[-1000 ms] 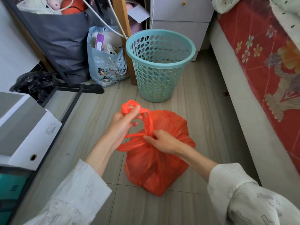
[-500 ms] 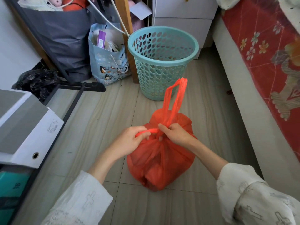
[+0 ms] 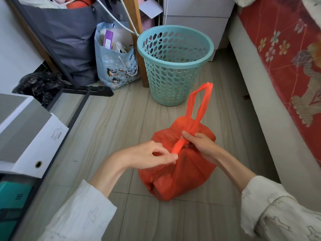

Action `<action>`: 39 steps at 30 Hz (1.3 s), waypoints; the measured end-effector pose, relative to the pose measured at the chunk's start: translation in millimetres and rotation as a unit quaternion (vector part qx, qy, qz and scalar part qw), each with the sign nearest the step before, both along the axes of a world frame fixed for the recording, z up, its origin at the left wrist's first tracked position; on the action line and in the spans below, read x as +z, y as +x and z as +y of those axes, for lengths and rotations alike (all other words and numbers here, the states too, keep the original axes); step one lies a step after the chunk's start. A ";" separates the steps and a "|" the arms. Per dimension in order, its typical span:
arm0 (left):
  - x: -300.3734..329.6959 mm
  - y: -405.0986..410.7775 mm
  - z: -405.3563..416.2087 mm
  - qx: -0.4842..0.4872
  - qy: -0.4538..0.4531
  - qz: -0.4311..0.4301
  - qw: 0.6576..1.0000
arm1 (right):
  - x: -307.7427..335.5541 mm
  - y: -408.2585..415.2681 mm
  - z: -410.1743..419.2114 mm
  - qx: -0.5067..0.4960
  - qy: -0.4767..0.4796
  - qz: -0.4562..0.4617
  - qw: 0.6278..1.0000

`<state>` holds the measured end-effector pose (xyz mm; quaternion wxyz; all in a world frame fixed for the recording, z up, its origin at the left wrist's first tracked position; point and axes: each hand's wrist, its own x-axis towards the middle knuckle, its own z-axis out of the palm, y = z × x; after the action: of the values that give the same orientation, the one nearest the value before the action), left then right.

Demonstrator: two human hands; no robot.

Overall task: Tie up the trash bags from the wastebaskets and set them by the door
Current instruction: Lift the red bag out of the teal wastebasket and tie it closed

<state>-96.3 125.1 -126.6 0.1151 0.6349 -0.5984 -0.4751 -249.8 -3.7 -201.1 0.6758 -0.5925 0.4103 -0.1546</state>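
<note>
The left hand (image 3: 152,156) pinches one twisted handle while the right hand (image 3: 199,145) grips the other at the neck of the orange trash bag (image 3: 178,176), apparently mid-knot. Next: cinch tight. The bag sits on the tiled floor (image 3: 112,129), near the teal wastebasket (image 3: 173,66), beside the bed (image 3: 278,66).

loose cream sleeves (image 3: 281,211) with faint grey line print

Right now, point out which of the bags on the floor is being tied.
The orange trash bag, held by both hands in front of the teal wastebasket. The penguin-print bag, grey bag and black bag are untouched.
</note>
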 end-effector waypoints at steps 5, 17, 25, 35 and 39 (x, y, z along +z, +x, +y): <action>-14.6 13.0 -5.8 0.158 -0.039 0.092 0.982 | 2.4 -1.6 4.4 0.059 0.032 -0.016 0.998; -81.2 -5.1 -13.0 0.168 -0.253 -0.053 0.951 | 23.6 2.9 18.8 0.143 0.043 -0.083 0.985; -75.2 -17.5 -7.5 0.154 -0.225 -0.125 0.954 | 21.4 -1.0 20.9 0.157 -0.051 -0.018 0.986; -81.6 -1.4 -4.9 0.196 -0.166 -0.020 0.966 | 20.2 6.2 28.7 0.251 -0.174 0.044 0.951; -80.0 -4.6 -7.8 0.205 -0.167 -0.013 0.964 | 12.2 11.7 32.2 0.178 -0.231 0.058 0.955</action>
<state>-101.0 117.3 -206.7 0.3065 0.7217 -0.5279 -0.3265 -238.0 28.5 -188.9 0.5116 -0.8042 0.2897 -0.0874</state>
